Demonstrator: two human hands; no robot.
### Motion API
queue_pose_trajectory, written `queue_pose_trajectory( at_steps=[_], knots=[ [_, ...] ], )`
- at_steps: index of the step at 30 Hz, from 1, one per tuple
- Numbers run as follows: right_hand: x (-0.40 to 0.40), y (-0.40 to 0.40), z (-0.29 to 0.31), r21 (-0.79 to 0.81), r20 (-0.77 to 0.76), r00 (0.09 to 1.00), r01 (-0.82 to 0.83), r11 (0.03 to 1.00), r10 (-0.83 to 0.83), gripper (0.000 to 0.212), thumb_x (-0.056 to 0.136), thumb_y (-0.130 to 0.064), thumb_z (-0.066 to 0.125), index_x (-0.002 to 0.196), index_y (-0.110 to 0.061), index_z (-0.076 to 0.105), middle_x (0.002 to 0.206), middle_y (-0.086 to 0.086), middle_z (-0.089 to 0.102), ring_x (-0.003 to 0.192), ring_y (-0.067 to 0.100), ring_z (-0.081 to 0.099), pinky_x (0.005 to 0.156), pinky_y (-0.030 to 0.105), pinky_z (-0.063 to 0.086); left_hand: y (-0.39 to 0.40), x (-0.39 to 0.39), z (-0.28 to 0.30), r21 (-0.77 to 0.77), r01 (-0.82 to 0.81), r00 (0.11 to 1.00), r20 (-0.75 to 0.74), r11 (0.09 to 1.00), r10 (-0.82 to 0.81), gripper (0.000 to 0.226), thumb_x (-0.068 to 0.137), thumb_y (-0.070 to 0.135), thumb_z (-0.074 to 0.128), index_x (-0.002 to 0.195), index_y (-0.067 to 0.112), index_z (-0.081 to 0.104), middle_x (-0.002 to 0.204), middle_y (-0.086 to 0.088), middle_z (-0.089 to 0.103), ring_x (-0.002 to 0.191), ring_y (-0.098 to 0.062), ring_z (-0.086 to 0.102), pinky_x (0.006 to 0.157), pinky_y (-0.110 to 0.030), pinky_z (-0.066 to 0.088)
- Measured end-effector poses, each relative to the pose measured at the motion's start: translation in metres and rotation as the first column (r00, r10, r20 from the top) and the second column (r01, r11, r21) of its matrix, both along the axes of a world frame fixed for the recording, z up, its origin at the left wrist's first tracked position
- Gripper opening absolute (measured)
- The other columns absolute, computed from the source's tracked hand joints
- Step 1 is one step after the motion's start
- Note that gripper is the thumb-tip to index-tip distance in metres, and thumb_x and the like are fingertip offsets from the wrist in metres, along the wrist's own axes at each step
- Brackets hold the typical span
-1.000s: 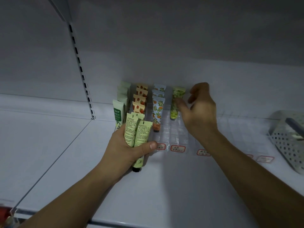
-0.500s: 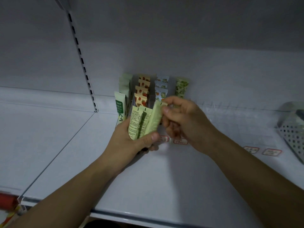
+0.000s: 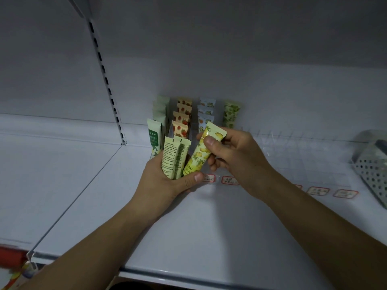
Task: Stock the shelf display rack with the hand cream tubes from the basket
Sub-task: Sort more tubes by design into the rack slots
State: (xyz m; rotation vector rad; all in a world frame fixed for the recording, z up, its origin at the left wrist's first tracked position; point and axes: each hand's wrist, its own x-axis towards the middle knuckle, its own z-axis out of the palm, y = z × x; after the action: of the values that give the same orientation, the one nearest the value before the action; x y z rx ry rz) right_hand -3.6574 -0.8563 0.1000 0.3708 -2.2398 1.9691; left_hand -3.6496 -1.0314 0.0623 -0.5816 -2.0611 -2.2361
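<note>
a: over the white shelf, what does each hand have?
b: left hand curls round two pale green tubes; right hand pinches a yellow tube beside them, before the rack.
a: basket?
b: far right.

Two bare forearms lead to a left hand and a right hand — no sleeves, gloves, rings or watch visible — with short, plain, unpainted fingernails.
</note>
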Motion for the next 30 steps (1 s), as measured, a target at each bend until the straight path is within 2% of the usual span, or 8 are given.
queue_pose_trajectory(
  at_steps=[4,9,11,14,18,21,25,30],
  knots=[
    [-0.012,0.018,0.014,-0.182,-0.139,0.959,0.22,0.958,-0.246,0.009,0.096,-0.009,0.064,0.09,-0.009,0.071,0.068,0.007,0.067,0.055,0.012,0.059,0.052,0.024,0.052,-0.001,-0.001,-0.004,-0.056,-0.046,0.999,-0.004,0.997,0.045,0.016,0.086,0.001,0.07,0.1,0.003,0.063,0.068,0.001,0.067,0.052,-0.009,0.061,0.051,-0.017,0.05],
    [-0.033,0.072,0.024,-0.128,-0.454,0.71,0.546,0.828,-0.538,0.011,0.093,-0.016,0.069,0.085,-0.024,0.069,0.074,0.0,0.067,0.071,0.022,0.068,0.065,0.043,0.06,0.004,-0.003,-0.005,-0.163,0.008,0.997,-0.079,0.987,-0.021,0.018,0.095,0.001,0.061,0.111,0.004,0.067,0.064,0.003,0.066,0.052,-0.007,0.061,0.053,-0.016,0.048],
    [-0.041,0.083,0.02,-0.083,-0.455,0.695,0.589,0.804,-0.557,0.013,0.091,-0.021,0.07,0.083,-0.031,0.068,0.075,-0.003,0.067,0.075,0.026,0.069,0.069,0.051,0.059,0.013,-0.004,-0.002,-0.17,0.057,0.995,-0.065,0.984,-0.069,0.02,0.095,-0.003,0.059,0.114,0.0,0.065,0.064,0.009,0.068,0.053,-0.003,0.06,0.052,-0.014,0.047],
    [-0.05,0.088,0.015,-0.04,-0.464,0.695,0.603,0.797,-0.549,0.007,0.091,-0.022,0.07,0.087,-0.028,0.068,0.077,-0.011,0.068,0.075,0.014,0.068,0.073,0.045,0.061,0.032,-0.01,0.007,-0.161,0.084,0.995,-0.045,0.983,-0.092,0.017,0.094,-0.004,0.061,0.111,0.0,0.065,0.079,0.006,0.071,0.066,-0.01,0.062,0.056,-0.021,0.051],
    [-0.057,0.086,0.015,0.077,-0.534,0.698,0.602,0.795,-0.477,0.006,0.091,-0.021,0.07,0.096,-0.023,0.068,0.081,-0.018,0.066,0.072,-0.004,0.063,0.069,0.019,0.054,0.054,-0.023,0.009,-0.421,-0.126,0.942,-0.336,0.898,-0.026,0.02,0.09,0.027,0.068,0.109,0.021,0.067,0.093,0.003,0.072,0.074,-0.014,0.067,0.064,-0.04,0.058],
    [-0.059,0.088,0.018,0.138,-0.57,0.688,0.619,0.773,-0.449,0.006,0.092,-0.02,0.07,0.096,-0.022,0.067,0.08,-0.022,0.062,0.07,-0.011,0.06,0.065,0.005,0.044,0.065,-0.021,0.01,-0.455,-0.276,0.855,-0.518,0.847,0.0,0.018,0.09,0.026,0.071,0.107,0.025,0.066,0.083,0.007,0.069,0.07,-0.01,0.062,0.059,-0.031,0.05],
    [-0.058,0.096,0.021,0.134,-0.587,0.66,0.65,0.748,-0.469,0.009,0.092,-0.02,0.069,0.098,-0.014,0.07,0.077,-0.022,0.061,0.068,-0.01,0.06,0.063,0.006,0.044,0.077,-0.026,0.016,-0.556,-0.346,0.789,-0.609,0.756,-0.087,0.017,0.088,0.022,0.07,0.103,0.028,0.063,0.076,0.011,0.064,0.066,-0.01,0.059,0.054,-0.022,0.037],
    [-0.054,0.105,0.019,0.139,-0.601,0.659,0.644,0.752,-0.452,0.007,0.093,-0.02,0.068,0.098,-0.015,0.069,0.079,-0.02,0.063,0.07,-0.006,0.061,0.065,0.012,0.048,0.089,-0.031,0.01,-0.616,-0.387,0.714,-0.671,0.686,-0.2,0.036,0.08,0.021,0.064,0.115,0.028,0.06,0.091,0.003,0.071,0.079,-0.027,0.068,0.057,-0.039,0.053]
  ],
)
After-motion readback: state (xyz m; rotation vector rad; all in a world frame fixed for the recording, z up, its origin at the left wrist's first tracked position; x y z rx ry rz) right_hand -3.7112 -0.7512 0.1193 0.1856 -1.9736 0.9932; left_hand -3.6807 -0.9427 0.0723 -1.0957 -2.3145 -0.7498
